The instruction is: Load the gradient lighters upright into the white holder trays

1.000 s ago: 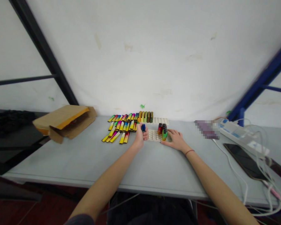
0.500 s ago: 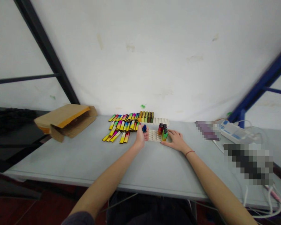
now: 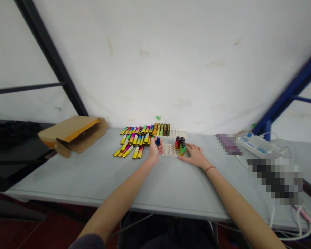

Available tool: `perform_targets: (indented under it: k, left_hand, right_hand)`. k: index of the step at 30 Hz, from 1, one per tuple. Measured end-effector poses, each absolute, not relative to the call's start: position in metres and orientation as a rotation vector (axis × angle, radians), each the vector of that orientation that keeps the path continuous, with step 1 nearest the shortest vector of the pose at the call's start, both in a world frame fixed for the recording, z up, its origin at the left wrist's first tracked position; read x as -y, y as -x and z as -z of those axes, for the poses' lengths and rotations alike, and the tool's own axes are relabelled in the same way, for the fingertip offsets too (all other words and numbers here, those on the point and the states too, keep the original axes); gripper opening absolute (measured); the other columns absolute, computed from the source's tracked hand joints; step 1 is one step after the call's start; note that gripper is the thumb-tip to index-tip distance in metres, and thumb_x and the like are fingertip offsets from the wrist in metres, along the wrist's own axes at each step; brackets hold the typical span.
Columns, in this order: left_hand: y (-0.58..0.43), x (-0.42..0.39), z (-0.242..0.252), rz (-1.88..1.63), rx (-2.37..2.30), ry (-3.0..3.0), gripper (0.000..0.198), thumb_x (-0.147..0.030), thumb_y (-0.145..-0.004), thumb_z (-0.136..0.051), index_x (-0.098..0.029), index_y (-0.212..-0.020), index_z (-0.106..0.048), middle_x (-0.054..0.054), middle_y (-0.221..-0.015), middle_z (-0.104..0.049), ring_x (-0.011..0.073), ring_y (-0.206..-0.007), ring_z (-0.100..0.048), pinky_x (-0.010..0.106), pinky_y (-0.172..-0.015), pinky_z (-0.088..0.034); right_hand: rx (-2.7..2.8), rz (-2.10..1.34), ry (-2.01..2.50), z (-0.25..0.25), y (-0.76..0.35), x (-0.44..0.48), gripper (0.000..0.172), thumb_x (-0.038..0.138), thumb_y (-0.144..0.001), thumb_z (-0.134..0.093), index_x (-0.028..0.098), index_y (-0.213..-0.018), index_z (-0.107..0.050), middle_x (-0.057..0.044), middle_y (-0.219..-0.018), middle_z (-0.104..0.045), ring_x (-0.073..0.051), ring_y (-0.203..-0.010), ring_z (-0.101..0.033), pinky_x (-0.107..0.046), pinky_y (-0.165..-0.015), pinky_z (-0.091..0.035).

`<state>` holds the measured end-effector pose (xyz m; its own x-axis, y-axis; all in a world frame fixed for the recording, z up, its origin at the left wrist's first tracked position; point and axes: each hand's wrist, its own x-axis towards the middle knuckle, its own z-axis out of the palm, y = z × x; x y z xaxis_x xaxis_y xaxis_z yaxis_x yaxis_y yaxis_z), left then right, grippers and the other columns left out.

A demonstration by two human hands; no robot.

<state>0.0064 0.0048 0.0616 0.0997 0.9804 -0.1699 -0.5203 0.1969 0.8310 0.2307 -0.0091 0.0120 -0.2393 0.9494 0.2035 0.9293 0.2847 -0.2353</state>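
Note:
My left hand [image 3: 154, 150] is closed around a dark blue lighter [image 3: 158, 141], whose top shows above the fingers. It is at the left end of a white tray [image 3: 169, 150] with rows of small pockets. Several lighters with dark tops [image 3: 182, 148], red and green among them, stand upright at the tray's right end. My right hand [image 3: 196, 155] rests there, thumb along the front corner and fingers behind, gripping the tray's end. Left of my left hand, rows of shiny multicoloured lighter-shaped pieces [image 3: 136, 140] lie flat on the table.
Behind, gold-topped pieces [image 3: 161, 129] stand upright in a block beside another white tray [image 3: 180, 134]. An opened cardboard box [image 3: 72, 133] lies at the left. A power strip [image 3: 260, 145], cables and blurred-out objects occupy the right side of the grey table [image 3: 93, 183].
My left hand has shifted slightly left with the blue lighter, showing a bit more of the tray. The right hand and the standing lighters have stayed put.

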Motion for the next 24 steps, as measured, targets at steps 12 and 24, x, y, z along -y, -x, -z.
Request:
perform_targets:
  k: [12, 24]
  left_hand:
    - [-0.017, -0.016, -0.036, -1.46, -0.946, -1.915, 0.022, -0.036, -0.093, -0.052, -0.019, -0.104, -0.059, 0.009, -0.106, -0.063, 0.0198, -0.105, -0.059, 0.035, -0.095, -0.047]
    - [-0.023, -0.025, -0.021, -1.255, -0.938, -2.107, 0.024, -0.028, -0.092, -0.056, -0.018, -0.111, -0.066, 0.008, -0.111, -0.07, 0.0198, -0.101, -0.064, 0.036, -0.097, -0.05]
  right_hand:
    - [2.243, -0.084, 1.712, -0.012, -0.229, 0.01, 0.074, 0.069, -0.082, -0.06, 0.022, -0.139, -0.056, -0.015, -0.145, -0.053, -0.036, -0.13, -0.047, -0.051, -0.105, -0.036]
    - [2.249, -0.059, 1.706, -0.01, -0.23, 0.009, 0.075, 0.07, -0.082, -0.059, 0.021, -0.138, -0.056, -0.015, -0.144, -0.054, -0.036, -0.13, -0.048, -0.051, -0.104, -0.037]
